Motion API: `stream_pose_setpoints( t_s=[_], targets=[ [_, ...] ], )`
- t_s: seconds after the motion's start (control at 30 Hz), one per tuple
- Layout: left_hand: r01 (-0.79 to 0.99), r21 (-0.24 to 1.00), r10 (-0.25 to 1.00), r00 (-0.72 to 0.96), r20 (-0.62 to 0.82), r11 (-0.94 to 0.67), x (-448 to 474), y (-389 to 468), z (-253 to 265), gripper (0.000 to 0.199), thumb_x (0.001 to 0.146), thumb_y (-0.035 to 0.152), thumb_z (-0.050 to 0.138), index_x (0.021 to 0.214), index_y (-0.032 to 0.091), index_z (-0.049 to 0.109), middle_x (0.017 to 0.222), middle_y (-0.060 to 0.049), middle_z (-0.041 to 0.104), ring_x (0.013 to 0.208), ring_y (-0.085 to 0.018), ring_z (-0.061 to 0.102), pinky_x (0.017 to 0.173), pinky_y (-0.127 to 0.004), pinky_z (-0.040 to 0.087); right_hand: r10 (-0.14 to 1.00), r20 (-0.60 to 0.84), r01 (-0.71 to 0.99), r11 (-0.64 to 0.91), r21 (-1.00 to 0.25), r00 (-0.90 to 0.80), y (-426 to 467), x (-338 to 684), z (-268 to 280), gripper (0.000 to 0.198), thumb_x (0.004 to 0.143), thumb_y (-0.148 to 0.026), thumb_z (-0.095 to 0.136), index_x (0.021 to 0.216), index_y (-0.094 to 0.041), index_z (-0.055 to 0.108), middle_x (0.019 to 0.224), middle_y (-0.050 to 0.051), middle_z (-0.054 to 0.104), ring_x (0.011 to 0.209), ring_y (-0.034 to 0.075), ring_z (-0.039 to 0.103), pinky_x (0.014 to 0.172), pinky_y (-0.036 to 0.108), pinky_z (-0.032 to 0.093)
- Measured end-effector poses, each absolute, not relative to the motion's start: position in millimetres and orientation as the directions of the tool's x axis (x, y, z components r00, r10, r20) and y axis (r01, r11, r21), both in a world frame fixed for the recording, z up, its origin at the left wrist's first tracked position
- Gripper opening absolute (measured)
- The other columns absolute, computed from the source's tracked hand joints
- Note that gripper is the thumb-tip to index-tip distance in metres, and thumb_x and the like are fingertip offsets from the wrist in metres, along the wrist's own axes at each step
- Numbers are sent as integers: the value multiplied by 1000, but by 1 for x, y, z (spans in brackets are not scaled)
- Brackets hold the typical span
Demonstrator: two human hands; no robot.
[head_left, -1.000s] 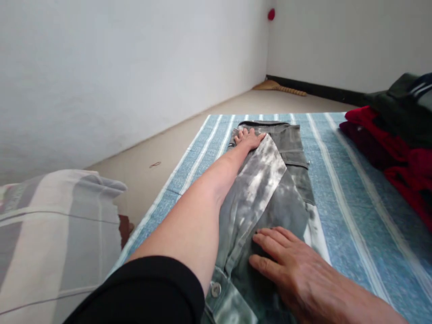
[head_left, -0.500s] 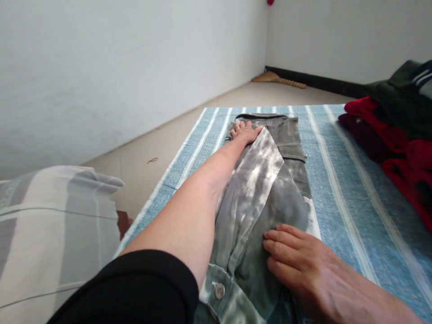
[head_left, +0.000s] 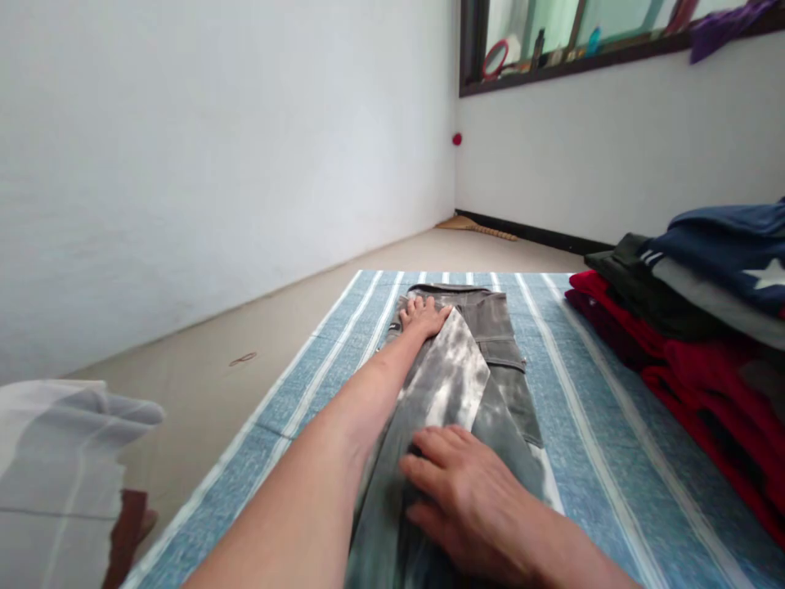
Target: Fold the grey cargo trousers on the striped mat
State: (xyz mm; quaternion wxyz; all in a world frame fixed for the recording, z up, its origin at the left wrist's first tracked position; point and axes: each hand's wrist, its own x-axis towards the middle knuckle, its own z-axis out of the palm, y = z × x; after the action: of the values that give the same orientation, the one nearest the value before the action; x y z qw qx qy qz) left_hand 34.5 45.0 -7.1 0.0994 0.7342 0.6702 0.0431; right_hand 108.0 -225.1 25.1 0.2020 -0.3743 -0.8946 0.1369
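A grey washed-look shirt (head_left: pixel 500 348) lies folded into a long narrow strip on a blue striped mat (head_left: pixel 601 425). One sleeve (head_left: pixel 450 368) is laid diagonally across it. My left arm stretches along the shirt's left edge, and my left hand (head_left: pixel 424 316) rests flat, fingers apart, on the far end near the collar. At the near end my right hand (head_left: pixel 466 499) presses palm down on the cloth, fingers pointing left. Neither hand grips anything.
A stack of folded clothes (head_left: pixel 687 343), red, black and navy, sits on the mat's right side. A pale striped cloth (head_left: pixel 55 458) lies at the bottom left. White walls close the left and back, with a window ledge (head_left: pixel 552 49) holding small items and a broom (head_left: pixel 475 227) in the corner.
The view has tilted upward, bringing the window ledge and more of the clothes stack into sight. My right hand slid leftward over the shirt's near end. My left hand stayed put.
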Motion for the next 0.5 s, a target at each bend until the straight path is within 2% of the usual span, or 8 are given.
stream_pose_setpoints(
  t_s=[0.03,0.1,0.2,0.27,0.37,0.5],
  targets=[
    [976,202,993,98,-69,-82,34,45,-7,77,85,71,20,142,21,37,155,-13,25,142,-34,17,111,-54,20,744,245,659,666,-350,-622,-208,105,31,8,87,-24,54,93,-20,58,91,3,62,84,19,56,76,32,44],
    [977,199,993,96,-62,-82,32,44,-7,77,85,71,19,142,22,37,155,-13,25,142,-34,18,111,-54,20,776,239,743,629,-226,-584,-174,102,40,15,87,-12,47,91,-18,60,85,5,62,81,20,56,70,31,44],
    [978,191,995,92,-46,-81,30,44,-8,75,85,71,20,140,24,39,154,-12,27,142,-33,19,111,-53,21,825,163,831,555,-46,-541,-130,101,46,24,89,-10,41,96,-17,63,89,9,65,86,24,60,68,32,45],
    [979,186,995,91,-46,-81,30,44,-8,74,85,70,21,139,24,41,153,-13,29,141,-33,21,110,-54,22,845,78,848,529,26,-530,-110,104,48,27,90,-9,39,96,-15,65,88,12,67,85,25,63,67,33,46],
    [979,178,991,113,-65,-99,30,46,-5,75,84,71,24,138,22,43,151,-14,33,139,-35,25,109,-55,24,832,8,832,553,45,-554,-91,108,48,28,89,-10,40,98,-14,66,84,13,70,80,26,67,66,34,48],
    [977,162,983,157,-96,-140,32,50,-1,77,82,75,28,135,23,46,147,-15,39,136,-37,30,107,-56,26,817,-45,816,577,29,-575,-81,109,49,30,90,-10,38,104,-12,65,90,15,71,86,26,68,72,35,49]
  ],
)
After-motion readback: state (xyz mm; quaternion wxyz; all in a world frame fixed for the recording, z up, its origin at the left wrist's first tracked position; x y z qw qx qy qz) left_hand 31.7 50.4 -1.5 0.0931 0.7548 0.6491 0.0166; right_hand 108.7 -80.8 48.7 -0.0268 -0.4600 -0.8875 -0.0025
